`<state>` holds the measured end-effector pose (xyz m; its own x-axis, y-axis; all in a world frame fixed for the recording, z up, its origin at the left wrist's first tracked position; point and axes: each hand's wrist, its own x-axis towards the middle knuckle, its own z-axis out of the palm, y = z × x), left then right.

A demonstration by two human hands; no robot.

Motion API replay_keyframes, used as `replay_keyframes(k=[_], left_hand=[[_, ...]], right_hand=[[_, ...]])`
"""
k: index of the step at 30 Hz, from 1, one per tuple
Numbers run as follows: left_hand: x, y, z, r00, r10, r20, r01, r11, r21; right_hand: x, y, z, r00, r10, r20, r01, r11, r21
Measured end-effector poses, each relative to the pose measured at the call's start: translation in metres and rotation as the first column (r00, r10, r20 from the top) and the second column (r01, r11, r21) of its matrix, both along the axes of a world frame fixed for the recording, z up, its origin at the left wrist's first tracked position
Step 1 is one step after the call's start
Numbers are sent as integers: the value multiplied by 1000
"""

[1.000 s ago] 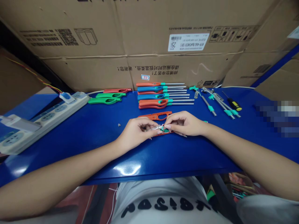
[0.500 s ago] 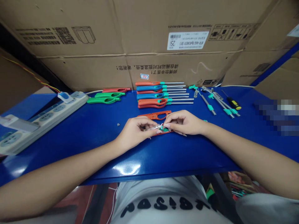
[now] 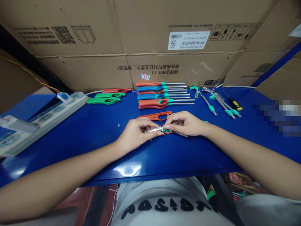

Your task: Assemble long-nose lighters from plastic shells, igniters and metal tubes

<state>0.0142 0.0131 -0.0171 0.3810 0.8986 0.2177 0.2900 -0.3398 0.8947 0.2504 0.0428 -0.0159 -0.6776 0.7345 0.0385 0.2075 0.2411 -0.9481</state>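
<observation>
My left hand (image 3: 138,130) is closed on a small clear tube (image 3: 152,129), like a lighter's fuel tank, with thumb and fingers pinching it. The tube lies tilted over an orange lighter shell half (image 3: 168,133). Against the tube's right end, my right hand (image 3: 182,124) pinches the green part (image 3: 166,129) seated in the shell; its fingertips partly hide what they grip. Just behind the hands rests another orange shell half (image 3: 162,116) with an oval trigger opening. A few tiny screws (image 3: 118,125) lie left of my left hand.
Behind the hands lie several long lighters (image 3: 154,104) in a stack. Green and red handles (image 3: 104,100) are at left, beside a power strip (image 3: 47,117). Metal tubes with green parts (image 3: 221,102) and a screwdriver (image 3: 235,104) lie at right. A cardboard box (image 3: 94,69) stands at the back.
The clear tube has turned slightly in the left fingers and looks brighter. Both hands stay in nearly the same place.
</observation>
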Motion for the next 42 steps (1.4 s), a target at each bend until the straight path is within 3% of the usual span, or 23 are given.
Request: replay_keyframes(k=[7,15,18,25,30,42], left_hand=[[1,-2,-1,999,29,-29,-29,999,15],[2,-3,-4,999,53,-4,-53,999,-9],[2,-3,-5,999,50,-7,-51,999,-11],[-1,1,-5,999,21,29,-19,998,-67],[-3,2,-5,999,24,31,-20,993,-112],[-2,3,-4,999,38,29,-34,993,-116]], right_hand=[[-3,0,1,1000,-11,3,10,992,123],[-3,3,-4,1000,-13,21,10,986,166],[-3,3,-3,1000,-14,20,12,990,138],[-3,3,4,999,-36,-22,34,994,-100],[-3,5,5,993,-57,-104,44,992,-117],[-7,2,4,988,-113,-105,107,992,-67]])
